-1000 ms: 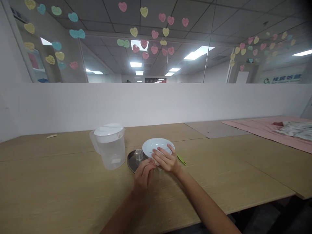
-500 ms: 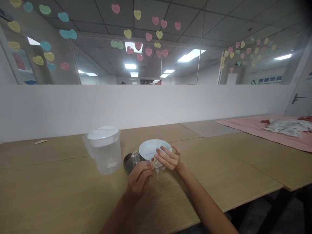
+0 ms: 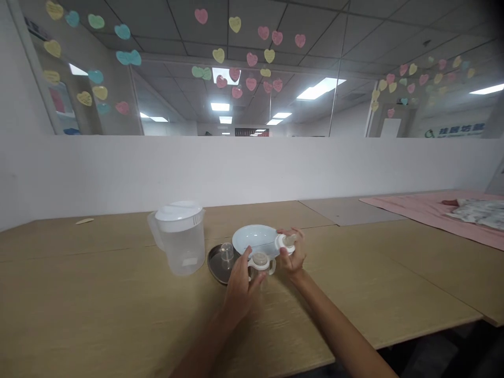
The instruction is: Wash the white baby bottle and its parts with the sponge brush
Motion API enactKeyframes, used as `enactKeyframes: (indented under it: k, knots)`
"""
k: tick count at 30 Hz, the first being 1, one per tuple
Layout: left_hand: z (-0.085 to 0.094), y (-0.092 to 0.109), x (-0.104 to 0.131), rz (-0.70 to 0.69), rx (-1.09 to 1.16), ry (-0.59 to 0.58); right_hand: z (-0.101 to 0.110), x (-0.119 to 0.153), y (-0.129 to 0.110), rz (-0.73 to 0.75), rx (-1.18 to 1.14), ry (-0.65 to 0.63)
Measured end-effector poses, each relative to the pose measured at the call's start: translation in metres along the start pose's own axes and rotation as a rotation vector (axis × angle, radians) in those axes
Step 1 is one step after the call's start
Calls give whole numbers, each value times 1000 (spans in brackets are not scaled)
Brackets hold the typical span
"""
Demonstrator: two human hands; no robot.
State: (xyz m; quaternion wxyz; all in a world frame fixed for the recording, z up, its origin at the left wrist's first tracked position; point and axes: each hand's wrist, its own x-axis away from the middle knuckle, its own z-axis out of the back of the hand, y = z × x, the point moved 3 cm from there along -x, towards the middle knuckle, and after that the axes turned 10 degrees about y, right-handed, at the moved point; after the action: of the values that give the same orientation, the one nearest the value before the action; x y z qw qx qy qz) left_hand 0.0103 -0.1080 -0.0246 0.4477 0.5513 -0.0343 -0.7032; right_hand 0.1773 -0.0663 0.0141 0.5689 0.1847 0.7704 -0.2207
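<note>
My left hand [image 3: 240, 283] is closed around the side of a clear baby bottle [image 3: 261, 273] that stands upright with its top facing me. White handles [image 3: 272, 266] stick out from a ring around its neck. My right hand [image 3: 298, 260], raised just to the right, grips a white bottle collar with a teat [image 3: 284, 242], apart from the bottle. Behind both hands is a white bowl [image 3: 252, 231], with a thin dark line across it that I cannot make out. On a dark round tray [image 3: 214, 265] to the left sits a clear dome-shaped cap [image 3: 227, 251].
A clear plastic pitcher [image 3: 184, 252] with a white lid stands left of the tray. Farther left lies a flat, pale piece [image 3: 84, 221]. A pink cloth [image 3: 425, 210] with a patterned fabric [image 3: 478, 211] covers the far right. A white wall [image 3: 252, 168] rises behind the wooden table [image 3: 118, 304].
The collar with its teat is now off the bottle, in my right hand, which has moved right. My left hand now wraps the bottle's side. The view has turned slightly left.
</note>
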Motion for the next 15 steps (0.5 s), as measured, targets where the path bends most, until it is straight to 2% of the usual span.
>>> enactKeyframes:
  k: [4, 6, 10, 15]
  knots:
    - [-10, -11, 4, -30, -30, 27, -20, 19, -22, 83, -71, -313]
    - [-10, -14, 4, -27, -35, 29, -26, 25, -27, 104, -68, -407]
    - [-8, -17, 4, -13, -48, 22, -30, 29, -23, 36, -5, -449]
    - [-7, -16, 3, 4, -83, 7, -30, 38, -13, -143, 39, -427]
